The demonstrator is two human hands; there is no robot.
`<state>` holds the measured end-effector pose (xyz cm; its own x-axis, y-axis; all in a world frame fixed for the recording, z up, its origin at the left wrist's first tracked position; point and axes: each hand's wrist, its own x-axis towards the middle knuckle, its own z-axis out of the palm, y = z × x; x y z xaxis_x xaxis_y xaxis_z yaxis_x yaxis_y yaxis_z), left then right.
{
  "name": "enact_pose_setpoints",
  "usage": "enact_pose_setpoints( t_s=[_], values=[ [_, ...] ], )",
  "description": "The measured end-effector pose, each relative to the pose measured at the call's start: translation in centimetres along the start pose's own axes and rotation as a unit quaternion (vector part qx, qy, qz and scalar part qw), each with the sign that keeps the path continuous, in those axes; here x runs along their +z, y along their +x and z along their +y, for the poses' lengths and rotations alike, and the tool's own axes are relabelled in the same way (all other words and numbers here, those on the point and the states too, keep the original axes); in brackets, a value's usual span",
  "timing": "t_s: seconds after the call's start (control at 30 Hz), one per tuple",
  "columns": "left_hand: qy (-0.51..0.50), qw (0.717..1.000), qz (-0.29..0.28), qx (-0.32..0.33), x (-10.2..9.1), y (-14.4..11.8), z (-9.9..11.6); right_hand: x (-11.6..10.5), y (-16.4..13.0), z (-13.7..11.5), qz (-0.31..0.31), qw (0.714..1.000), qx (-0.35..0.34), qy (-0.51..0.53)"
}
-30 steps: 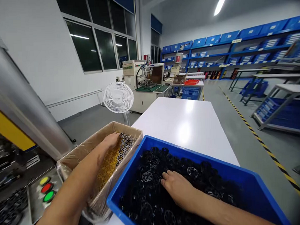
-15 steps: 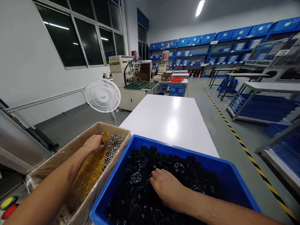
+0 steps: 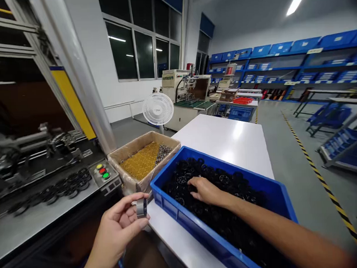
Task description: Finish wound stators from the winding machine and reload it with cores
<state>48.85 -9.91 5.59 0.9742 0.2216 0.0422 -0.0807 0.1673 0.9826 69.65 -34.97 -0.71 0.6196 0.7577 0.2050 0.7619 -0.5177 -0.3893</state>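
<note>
My left hand [image 3: 120, 224] holds a short grey metal ring-shaped part [image 3: 141, 208] between thumb and fingers, in front of the carton. Its inner side looks dark. My right hand [image 3: 205, 189] is down in the blue bin [image 3: 196, 223], thumb and fingers apart, at the surface of a heap of black round spoked parts [image 3: 223, 178]. No part shows clearly between those fingers. The lined carton [image 3: 130, 180] stands left of the bin. Inside it are a yellow openwork layer [image 3: 142, 160] and grey metal spoked rings [image 3: 162, 153] along its right side.
At left a machine has a metal ledge [image 3: 64, 208] with a row of black round parts [image 3: 66, 186] and a button box [image 3: 105, 175]. A white table [image 3: 216, 132] extends beyond the bin. A white fan [image 3: 157, 109] stands behind the carton.
My left hand has come out of the carton toward me, with a grey metal ring part in it. The view has turned left. My right hand stays in the bin, its thumb now apart.
</note>
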Motion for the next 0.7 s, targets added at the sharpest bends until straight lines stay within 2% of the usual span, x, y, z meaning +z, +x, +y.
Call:
enact_pose_setpoints(
  t_s=[0.1,0.17,0.23,0.3,0.37,0.43,0.53,0.7],
  values=[
    [-0.021,1.000,0.014,0.018,0.6,-2.8,-0.3,-1.9,-0.6,-4.8,0.043,0.996,-0.066,0.035],
    [-0.033,0.999,0.008,0.022,1.1,-4.0,-0.2,-2.9,-1.6,-9.0,0.093,0.981,-0.155,0.073],
    [-0.053,0.998,0.007,0.016,1.8,-4.8,-0.2,-3.0,-2.9,-12.9,0.178,0.936,-0.272,0.132],
    [-0.083,0.996,0.028,0.003,2.7,-5.5,-0.5,-2.6,-4.0,-15.5,0.227,0.898,-0.334,0.175],
    [-0.116,0.991,0.070,-0.013,3.7,-6.1,-0.8,-1.9,-4.9,-16.6,0.232,0.889,-0.347,0.187],
    [-0.139,0.985,0.098,-0.025,4.7,-6.6,-1.0,-1.4,-5.3,-16.7,0.229,0.888,-0.353,0.185],
    [-0.150,0.983,0.107,-0.022,5.5,-6.9,-1.0,-1.0,-5.3,-16.2,0.230,0.887,-0.353,0.186],
    [-0.128,0.986,0.109,-0.012,5.5,-6.8,-1.3,-0.8,-5.1,-15.8,0.213,0.891,-0.352,0.189]
  ],
)
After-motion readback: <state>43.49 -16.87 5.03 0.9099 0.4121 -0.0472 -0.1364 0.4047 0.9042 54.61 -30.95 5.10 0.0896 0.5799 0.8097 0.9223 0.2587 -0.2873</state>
